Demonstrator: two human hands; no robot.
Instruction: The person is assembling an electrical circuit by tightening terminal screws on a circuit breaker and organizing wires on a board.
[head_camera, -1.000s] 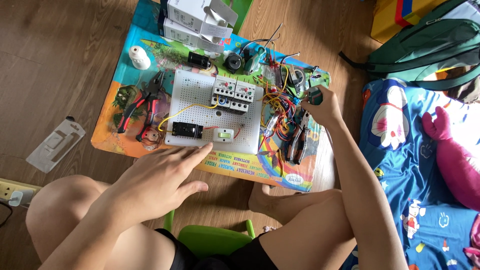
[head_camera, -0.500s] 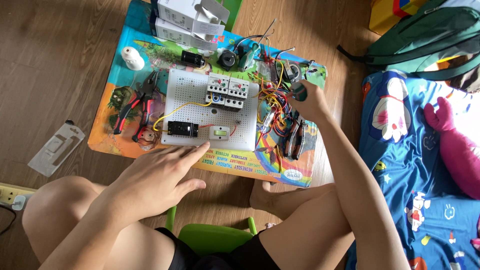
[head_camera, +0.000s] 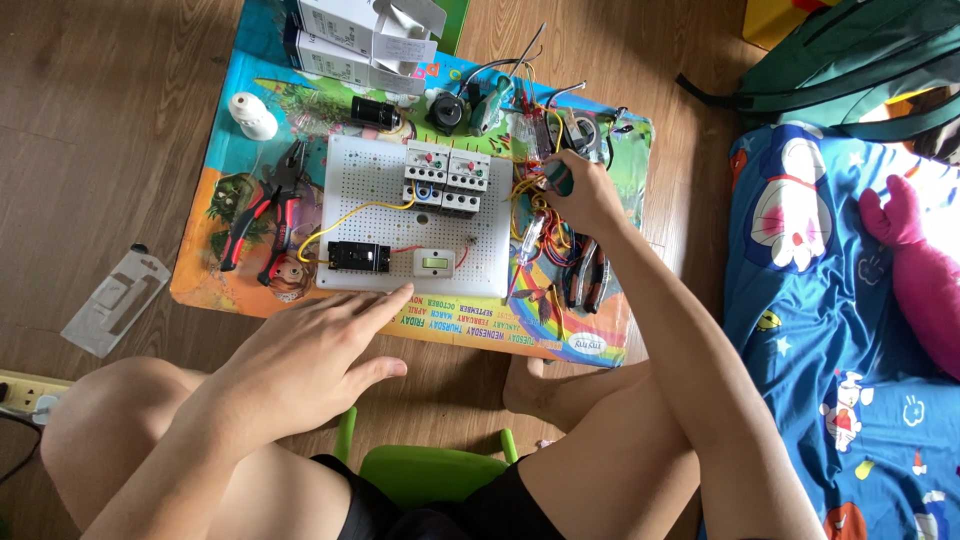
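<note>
Bright, sharp daylight from right

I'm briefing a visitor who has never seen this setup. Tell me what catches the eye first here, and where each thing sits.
The white pegboard stands out first, at the middle of the colourful mat, with grey switch blocks at its top edge and a yellow wire looping across it. The left hand steadies its near edge, while the right hand closes its grip on a green tool over the wire tangle to the right.

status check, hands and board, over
Left hand open, fingertip at the board front edge. Right hand closed on a tool beside the wires. Pliers left of board.
</note>
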